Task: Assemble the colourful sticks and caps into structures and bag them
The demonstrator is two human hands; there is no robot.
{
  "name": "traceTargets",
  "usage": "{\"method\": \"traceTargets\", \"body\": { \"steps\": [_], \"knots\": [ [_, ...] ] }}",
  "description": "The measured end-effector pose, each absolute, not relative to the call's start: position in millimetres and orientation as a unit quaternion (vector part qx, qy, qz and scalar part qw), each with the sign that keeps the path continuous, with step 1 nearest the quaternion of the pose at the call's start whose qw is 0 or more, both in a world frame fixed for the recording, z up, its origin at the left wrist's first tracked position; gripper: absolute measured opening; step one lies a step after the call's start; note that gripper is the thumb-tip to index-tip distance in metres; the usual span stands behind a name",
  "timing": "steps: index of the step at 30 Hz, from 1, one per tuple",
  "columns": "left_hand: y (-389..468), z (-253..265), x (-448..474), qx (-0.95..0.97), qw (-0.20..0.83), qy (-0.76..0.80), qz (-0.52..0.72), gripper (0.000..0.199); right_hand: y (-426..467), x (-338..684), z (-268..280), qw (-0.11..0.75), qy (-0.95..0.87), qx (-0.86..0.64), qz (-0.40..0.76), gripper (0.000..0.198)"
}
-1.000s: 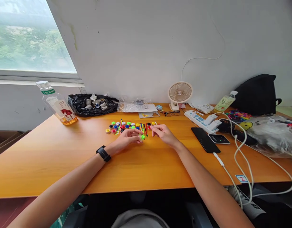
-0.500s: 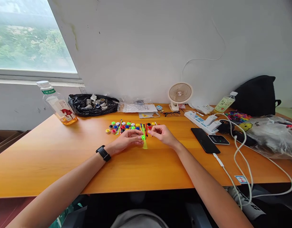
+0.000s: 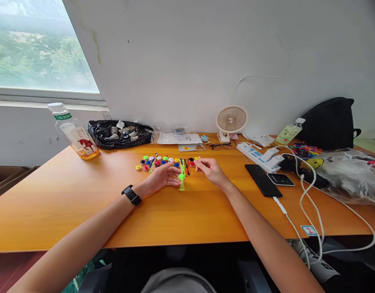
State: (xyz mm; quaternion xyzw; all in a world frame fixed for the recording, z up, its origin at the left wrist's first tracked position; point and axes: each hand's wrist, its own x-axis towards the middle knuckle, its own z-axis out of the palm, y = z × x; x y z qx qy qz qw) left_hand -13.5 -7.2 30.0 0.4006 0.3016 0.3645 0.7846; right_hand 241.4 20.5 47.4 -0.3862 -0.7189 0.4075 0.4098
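My left hand [image 3: 161, 178], with a black watch on its wrist, rests at the middle of the table with thumb and fingers apart. Just beyond its fingertips is a small bright green round piece [image 3: 182, 177]; a blurred yellow-green part hangs below it toward me. Whether the fingers touch it I cannot tell. To the right, my right hand [image 3: 211, 173] is closed in a pinch, and what its fingertips hold, if anything, is too small to name. Behind the hands lie several coloured round pieces [image 3: 148, 162] and thin coloured sticks [image 3: 183, 165].
A tilted drink bottle [image 3: 80, 136] and a black plastic bag [image 3: 102, 136] are at the back left. Behind stand a small fan [image 3: 232, 119] and glasses [image 3: 221, 145]. On the right are a power strip [image 3: 254, 154], a phone [image 3: 263, 181], white cables and a clear bag [image 3: 346, 175].
My left thumb and fingers have spread away from the green piece, which is slightly further left. My right hand has shifted slightly right.
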Motion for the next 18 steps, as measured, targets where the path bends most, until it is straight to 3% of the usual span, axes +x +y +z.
{"method": "traceTargets", "body": {
  "steps": [5,18],
  "knots": [
    [-13.1,35.4,-15.5,0.505,0.729,0.346,0.307,0.042,21.8,242.0,45.7,0.407,-0.718,-0.391,0.409,0.052],
    [-13.7,22.7,-12.7,0.732,0.524,0.358,0.246,0.044,22.1,241.4,43.9,0.381,-0.739,-0.399,0.387,0.053]
  ]
}}
